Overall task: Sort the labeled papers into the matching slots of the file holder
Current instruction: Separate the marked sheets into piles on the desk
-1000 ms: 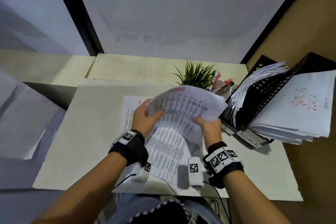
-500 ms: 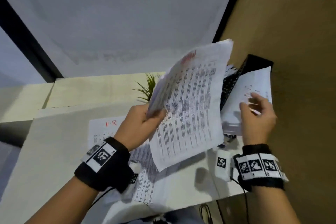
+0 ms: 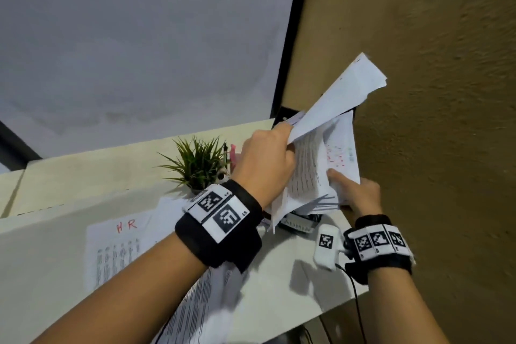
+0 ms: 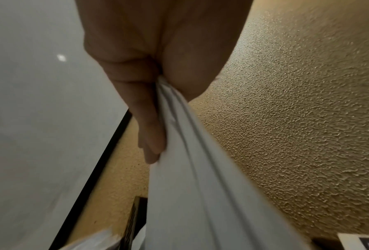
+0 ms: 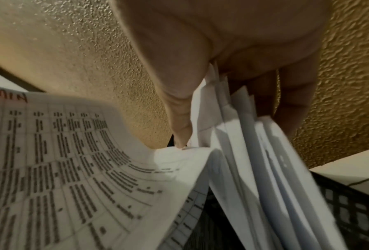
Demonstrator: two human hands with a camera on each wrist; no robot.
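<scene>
My left hand [image 3: 265,159] pinches a few white sheets [image 3: 335,98] by their edge and holds them tilted up over the black file holder [image 3: 287,113] by the brown wall. In the left wrist view, the fingers [image 4: 151,135] and thumb clamp the sheets [image 4: 200,186]. A printed sheet with red "MIN" letters [image 5: 72,169] curves beside my right hand [image 3: 357,193]. That hand grips the edge of the paper stack [image 3: 340,153] standing in the holder, thumb on top. The stack [image 5: 254,160] sits between thumb and fingers above the holder's black mesh [image 5: 350,211]. Papers hide most of the holder.
A sheet marked "HR" in red [image 3: 120,232] lies on the pale desk [image 3: 279,301] with more printed sheets under my left forearm. A small green plant [image 3: 198,162] and pens [image 3: 231,153] stand behind. The textured brown wall [image 3: 432,120] is close on the right.
My left hand has carried its sheets right and up to the file holder. My right hand moved down and took hold of the stack in the holder. The view swung right.
</scene>
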